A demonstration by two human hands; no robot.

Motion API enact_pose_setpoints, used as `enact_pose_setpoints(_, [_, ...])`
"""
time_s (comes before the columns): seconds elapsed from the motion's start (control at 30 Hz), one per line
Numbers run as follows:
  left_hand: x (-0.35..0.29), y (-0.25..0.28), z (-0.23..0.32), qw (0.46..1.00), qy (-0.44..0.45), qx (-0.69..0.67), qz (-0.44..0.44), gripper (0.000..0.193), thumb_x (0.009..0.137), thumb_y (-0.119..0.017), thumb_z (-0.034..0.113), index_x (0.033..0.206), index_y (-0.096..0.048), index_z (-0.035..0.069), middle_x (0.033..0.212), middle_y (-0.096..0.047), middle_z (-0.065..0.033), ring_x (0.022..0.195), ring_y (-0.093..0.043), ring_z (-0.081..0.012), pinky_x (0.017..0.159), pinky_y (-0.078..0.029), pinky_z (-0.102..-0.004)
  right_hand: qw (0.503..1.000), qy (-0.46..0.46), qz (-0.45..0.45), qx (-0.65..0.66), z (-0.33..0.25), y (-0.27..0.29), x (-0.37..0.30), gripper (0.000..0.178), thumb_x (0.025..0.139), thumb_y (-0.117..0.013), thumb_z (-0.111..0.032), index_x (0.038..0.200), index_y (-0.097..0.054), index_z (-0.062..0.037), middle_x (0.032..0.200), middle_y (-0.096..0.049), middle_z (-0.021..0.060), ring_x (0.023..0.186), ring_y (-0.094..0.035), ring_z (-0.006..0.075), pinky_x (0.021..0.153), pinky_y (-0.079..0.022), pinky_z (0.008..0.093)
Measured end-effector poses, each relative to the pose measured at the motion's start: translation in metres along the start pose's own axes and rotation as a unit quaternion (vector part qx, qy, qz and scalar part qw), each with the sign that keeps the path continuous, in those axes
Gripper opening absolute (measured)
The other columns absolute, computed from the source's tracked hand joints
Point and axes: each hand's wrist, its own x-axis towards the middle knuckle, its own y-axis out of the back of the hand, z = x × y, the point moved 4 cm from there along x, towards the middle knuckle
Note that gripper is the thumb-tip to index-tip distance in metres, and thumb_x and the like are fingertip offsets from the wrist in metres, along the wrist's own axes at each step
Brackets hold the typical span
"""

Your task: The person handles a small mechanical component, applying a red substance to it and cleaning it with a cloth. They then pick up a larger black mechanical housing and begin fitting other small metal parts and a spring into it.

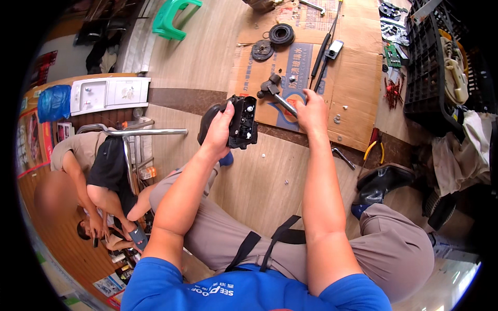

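My left hand [219, 128] grips a black plastic-and-metal machine part [241, 123], with its fingers wrapped round the rounded side. White and silver fittings show on the part's right face. My right hand [313, 113] is closed round the shaft of a hammer [270, 86]. The hammer's dark head points left, above and right of the part and apart from it. Below the hammer lies a flattened cardboard sheet [358, 78]. Two round dark discs [281, 34] rest on it, beyond the hammer head, with small loose screws scattered about.
Long black rods [321, 57] lie across the cardboard. A wrench [343, 158] and yellow-handled pliers [374, 151] are near its front right. A black crate [426, 78] stands right, a green stool [174, 19] far left. Two other people are at left, near a metal-framed chair [155, 131].
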Motion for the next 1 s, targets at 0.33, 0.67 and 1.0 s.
enact_pose_setpoints(0.33, [-0.001,-0.002,0.004,0.997,-0.059,0.029,0.034,0.045,0.105,-0.041,0.042,0.126,-0.052,0.005,0.104,-0.067,-0.0061,0.085,-0.068,-0.0125,0.070,-0.058,-0.0283,0.895,0.219,-0.319,0.221,-0.111,0.015,-0.031,0.028,0.076,-0.071,-0.010,0.101,-0.070,0.0014,0.090,-0.068,0.0214,0.086,-0.067,0.0359,0.078,-0.053,0.0408])
enact_pose_setpoints(0.67, [-0.003,-0.009,0.003,0.996,-0.049,0.037,0.060,0.040,0.103,-0.048,0.041,0.119,-0.057,0.005,0.094,-0.067,-0.0020,0.078,-0.064,-0.0081,0.066,-0.054,-0.0241,0.905,0.204,-0.313,0.203,-0.104,0.019,-0.027,0.019,0.083,-0.067,-0.014,0.089,-0.063,0.0033,0.085,-0.067,0.0224,0.084,-0.065,0.0391,0.076,-0.052,0.0434])
enact_pose_setpoints(1.0, [0.004,0.003,0.001,0.962,-0.149,0.169,0.155,0.040,0.104,-0.045,0.041,0.114,-0.060,0.005,0.095,-0.068,-0.0029,0.077,-0.066,-0.0100,0.065,-0.054,-0.0253,0.906,0.250,-0.284,0.188,-0.101,0.010,-0.035,0.017,0.090,-0.063,-0.014,0.095,-0.058,0.0011,0.089,-0.065,0.0224,0.088,-0.062,0.0406,0.077,-0.050,0.0459])
